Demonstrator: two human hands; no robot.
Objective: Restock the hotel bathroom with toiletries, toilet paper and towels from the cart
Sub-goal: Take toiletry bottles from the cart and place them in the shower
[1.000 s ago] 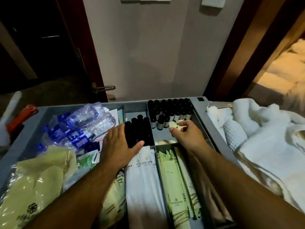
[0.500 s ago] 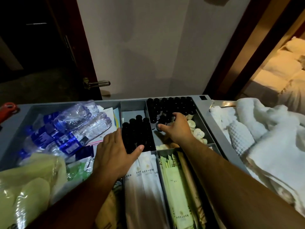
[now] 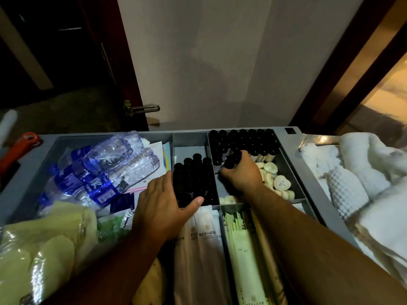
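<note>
Cart tray (image 3: pixel 306 175): right hand (image 3: pixel 241 175) is clamped around dark bottles (image 3: pixel 233 160) in the far-right compartment; left hand (image 3: pixel 160 208) lies flat, fingers straight, at the middle compartment's edge.

Print on the white sachets (image 3: pixel 206 233) and bottle labels (image 3: pixel 97 190) is unreadable.

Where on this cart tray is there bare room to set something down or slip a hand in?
Bare floor shows at the back of the middle compartment, behind the dark bottles. A sliver lies left of the right hand. Elsewhere is crowded: water bottles fill the left, long packets the front, towels the right side.
</note>
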